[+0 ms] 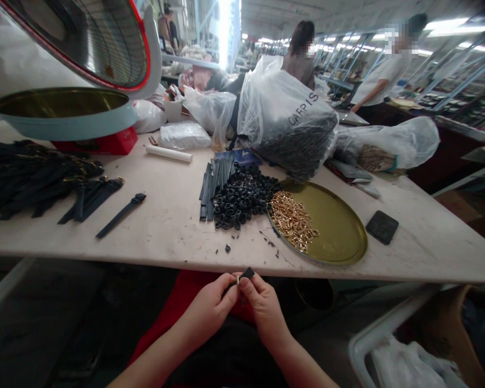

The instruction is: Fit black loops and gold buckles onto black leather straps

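Observation:
Just below the table's front edge, my two hands meet over a short black strap [248,272] and a small gold buckle [238,280]. My left hand [215,299] pinches the buckle between thumb and finger. With thumb and fingers closed, my right hand [263,303] grips the strap, whose dark end sticks up above the thumb. How far the strap passes through the buckle is hidden by my fingers. On the table lie a heap of black loops [242,196], flat black strips [210,186] and many gold buckles [291,220] on a round gold-coloured tray [339,231].
Finished-looking straps with buckles [28,178] are piled at left, with one single strap [121,215] apart. A basin [68,126] sits on a red base near a fan [101,48]. Plastic bags [283,108] stand behind; a black flat object [382,226] lies right. Two people [382,81] are beyond.

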Tool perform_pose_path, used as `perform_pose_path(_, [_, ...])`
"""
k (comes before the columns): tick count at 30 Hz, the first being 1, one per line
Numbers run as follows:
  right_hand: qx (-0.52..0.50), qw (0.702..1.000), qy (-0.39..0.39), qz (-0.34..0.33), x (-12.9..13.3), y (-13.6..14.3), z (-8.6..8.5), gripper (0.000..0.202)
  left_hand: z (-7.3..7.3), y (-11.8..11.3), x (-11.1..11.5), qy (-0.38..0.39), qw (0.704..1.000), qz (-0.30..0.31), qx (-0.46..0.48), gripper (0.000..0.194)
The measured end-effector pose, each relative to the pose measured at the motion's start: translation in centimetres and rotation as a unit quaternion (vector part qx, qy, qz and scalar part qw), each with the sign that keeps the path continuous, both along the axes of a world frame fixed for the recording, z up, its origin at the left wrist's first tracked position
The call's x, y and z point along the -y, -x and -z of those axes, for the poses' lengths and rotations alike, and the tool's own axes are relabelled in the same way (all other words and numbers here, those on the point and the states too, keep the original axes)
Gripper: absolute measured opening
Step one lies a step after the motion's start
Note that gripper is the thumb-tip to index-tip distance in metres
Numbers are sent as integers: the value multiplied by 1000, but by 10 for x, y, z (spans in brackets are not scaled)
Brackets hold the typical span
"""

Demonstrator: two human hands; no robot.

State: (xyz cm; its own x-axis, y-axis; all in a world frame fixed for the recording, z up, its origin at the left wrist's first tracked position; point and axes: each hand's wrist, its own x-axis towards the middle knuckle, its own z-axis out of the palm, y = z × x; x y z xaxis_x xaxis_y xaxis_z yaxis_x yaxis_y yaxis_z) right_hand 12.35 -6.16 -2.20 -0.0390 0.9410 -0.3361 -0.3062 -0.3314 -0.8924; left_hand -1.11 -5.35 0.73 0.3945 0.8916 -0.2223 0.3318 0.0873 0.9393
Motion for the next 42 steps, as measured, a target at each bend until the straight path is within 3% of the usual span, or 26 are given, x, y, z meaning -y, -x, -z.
perform_pose_path(5, [-8, 1000, -15, 17, -3, -2, 6, 22, 5, -4, -5, 65, 997, -22, 25, 20])
perform_pose_path(12, [25, 1000, 1, 1, -11, -5, 1, 21, 5, -7, -12, 180, 980, -50, 73, 30])
perform_pose_path(17, [4, 1000, 25, 12, -16, -6, 5, 23, 7, -14, -16, 197, 973, -88, 77, 30])
perform_pose_path(23, [124, 991, -46, 14, -20, -12, 4, 22, 8, -17, -20, 233, 965, -91, 81, 30])
perform_pose_path(27, [159, 985, -67, 3, -21, -13, -1, 19, 5, -17, -20, 202, 969, -96, 102, 31])
perform_pose_path(37, [51, 999, -9, -15, -12, -10, -10, 20, -7, -15, -6, 162, 976, -115, 84, 29])
perform_pose_path(42, [218, 965, -145, 7, 3, -10, -14, 6, -6, -14, 6, 98, 986, -124, 60, 29])
